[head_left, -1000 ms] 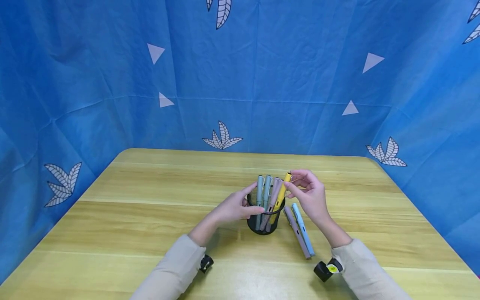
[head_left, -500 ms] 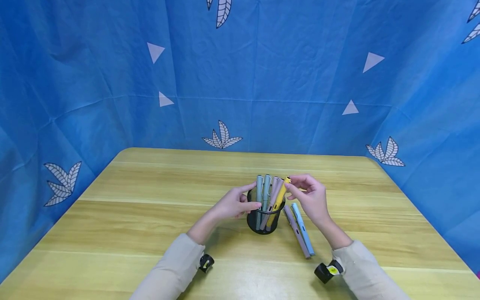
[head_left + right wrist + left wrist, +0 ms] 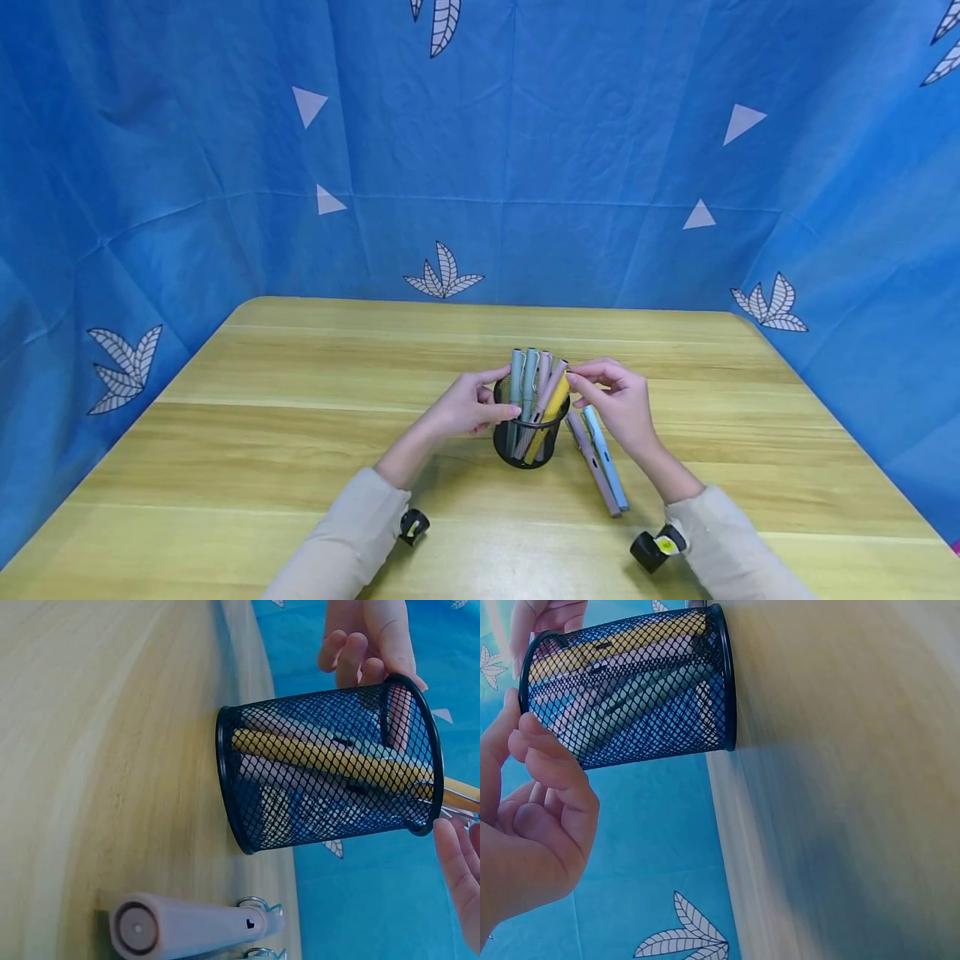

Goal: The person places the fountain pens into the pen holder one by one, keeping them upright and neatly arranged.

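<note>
A black mesh pen cup stands upright on the table with several pens in it, grey-green, mauve and yellow. My left hand holds the cup's rim from the left, thumb in front and index finger behind. From the right, my right hand pinches the top end of the yellow pen, which leans inside the cup with its lower part behind the mesh. In the right wrist view the yellow pen runs almost to the cup's base, its clip end jutting past the rim beside my fingertips.
To the right of the cup, a mauve pen and a light blue pen lie side by side on the wooden table. A blue patterned cloth hangs behind the table.
The yellow pen has sunk lower into the cup, and my right hand has come down and slightly left with it. My left thumb has drawn back a little along the rim.
</note>
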A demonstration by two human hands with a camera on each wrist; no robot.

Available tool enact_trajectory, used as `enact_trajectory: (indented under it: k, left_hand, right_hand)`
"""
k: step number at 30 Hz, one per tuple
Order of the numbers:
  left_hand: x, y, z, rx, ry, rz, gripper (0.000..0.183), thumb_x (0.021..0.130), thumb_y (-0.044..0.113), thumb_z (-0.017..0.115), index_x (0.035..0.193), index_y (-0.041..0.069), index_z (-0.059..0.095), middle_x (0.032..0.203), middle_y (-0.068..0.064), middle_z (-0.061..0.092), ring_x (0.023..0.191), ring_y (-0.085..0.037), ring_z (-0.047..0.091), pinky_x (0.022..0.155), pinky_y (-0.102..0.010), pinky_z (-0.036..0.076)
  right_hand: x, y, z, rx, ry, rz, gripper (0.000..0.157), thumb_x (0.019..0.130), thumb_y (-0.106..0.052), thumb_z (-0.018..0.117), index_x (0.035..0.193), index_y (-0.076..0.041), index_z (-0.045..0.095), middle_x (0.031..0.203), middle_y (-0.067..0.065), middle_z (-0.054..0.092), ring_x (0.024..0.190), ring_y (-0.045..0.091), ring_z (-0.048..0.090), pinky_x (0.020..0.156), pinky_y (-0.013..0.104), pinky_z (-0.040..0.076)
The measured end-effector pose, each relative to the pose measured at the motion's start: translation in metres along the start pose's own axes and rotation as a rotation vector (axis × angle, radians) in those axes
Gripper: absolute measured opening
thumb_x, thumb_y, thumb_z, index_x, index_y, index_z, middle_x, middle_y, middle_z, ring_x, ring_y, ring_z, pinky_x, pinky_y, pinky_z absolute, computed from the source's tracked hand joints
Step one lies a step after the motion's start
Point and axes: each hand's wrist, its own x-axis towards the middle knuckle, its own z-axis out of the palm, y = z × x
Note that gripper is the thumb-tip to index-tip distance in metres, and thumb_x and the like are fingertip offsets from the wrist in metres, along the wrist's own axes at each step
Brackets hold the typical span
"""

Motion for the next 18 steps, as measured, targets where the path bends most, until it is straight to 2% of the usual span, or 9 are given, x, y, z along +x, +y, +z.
enact_trajectory:
  k: [1, 6, 7, 9, 13, 15, 18]
  left_hand:
    - [0.0, 0.0, 0.0, -0.001, 0.001, 0.002, 0.069, 0.081, 0.014, 0.067, 0.139, 0.007, 0.031, 0.05, -0.001, 0.04, 0.037, -0.011, 0.033, 0.038, -0.022, 0.029]
    - [0.0, -0.001, 0.0, -0.006, 0.002, 0.0, 0.07, 0.08, 0.014, 0.068, 0.139, 0.007, 0.031, 0.05, -0.001, 0.04, 0.037, -0.012, 0.035, 0.039, -0.023, 0.03]
    - [0.0, -0.001, 0.0, -0.007, 0.002, -0.002, 0.07, 0.08, 0.014, 0.068, 0.139, 0.007, 0.031, 0.05, -0.001, 0.04, 0.037, -0.012, 0.035, 0.039, -0.023, 0.03]
    - [0.0, -0.001, 0.001, -0.009, 0.001, -0.006, 0.07, 0.08, 0.014, 0.067, 0.139, 0.007, 0.03, 0.05, -0.001, 0.041, 0.037, -0.012, 0.035, 0.039, -0.023, 0.03]
    - [0.001, -0.001, 0.001, -0.005, 0.002, -0.015, 0.07, 0.08, 0.013, 0.067, 0.139, 0.007, 0.03, 0.051, -0.002, 0.043, 0.038, -0.012, 0.037, 0.039, -0.023, 0.03]
    - [0.001, -0.001, 0.001, -0.001, 0.004, -0.02, 0.07, 0.08, 0.013, 0.067, 0.139, 0.008, 0.03, 0.051, -0.002, 0.043, 0.038, -0.012, 0.038, 0.039, -0.023, 0.031]
    - [0.002, 0.0, 0.001, 0.002, 0.003, -0.022, 0.07, 0.081, 0.013, 0.067, 0.14, 0.008, 0.03, 0.052, -0.003, 0.044, 0.038, -0.013, 0.038, 0.039, -0.022, 0.031]
  right_hand:
    - [-0.001, 0.013, -0.004, 0.033, -0.014, -0.024, 0.005, 0.08, 0.005, 0.062, 0.083, 0.009, 0.065, 0.077, 0.009, 0.06, 0.061, 0.011, 0.061, 0.048, 0.026, 0.05]
    - [-0.003, 0.032, -0.012, 0.101, -0.04, -0.075, 0.009, 0.083, 0.002, 0.06, 0.087, 0.005, 0.067, 0.079, 0.013, 0.061, 0.064, 0.016, 0.061, 0.048, 0.025, 0.05]
    - [-0.003, 0.042, -0.015, 0.115, -0.047, -0.082, 0.01, 0.084, 0.002, 0.058, 0.089, 0.005, 0.066, 0.078, 0.014, 0.061, 0.064, 0.017, 0.061, 0.048, 0.025, 0.05]
    - [-0.003, 0.05, -0.019, 0.059, -0.028, -0.058, 0.011, 0.085, 0.002, 0.057, 0.09, 0.006, 0.065, 0.076, 0.015, 0.061, 0.062, 0.018, 0.061, 0.046, 0.028, 0.05]
    - [-0.006, 0.099, -0.036, 0.021, -0.007, -0.019, 0.014, 0.087, -0.001, 0.055, 0.096, 0.006, 0.063, 0.077, 0.019, 0.062, 0.062, 0.022, 0.061, 0.045, 0.033, 0.05]
    - [-0.007, 0.103, -0.039, 0.0, -0.001, -0.001, 0.016, 0.088, -0.005, 0.056, 0.097, 0.007, 0.062, 0.08, 0.023, 0.06, 0.062, 0.023, 0.061, 0.045, 0.035, 0.049]
    - [-0.007, 0.074, -0.035, 0.013, -0.012, 0.025, 0.016, 0.088, -0.004, 0.056, 0.096, 0.009, 0.062, 0.081, 0.022, 0.06, 0.062, 0.021, 0.062, 0.045, 0.034, 0.05]
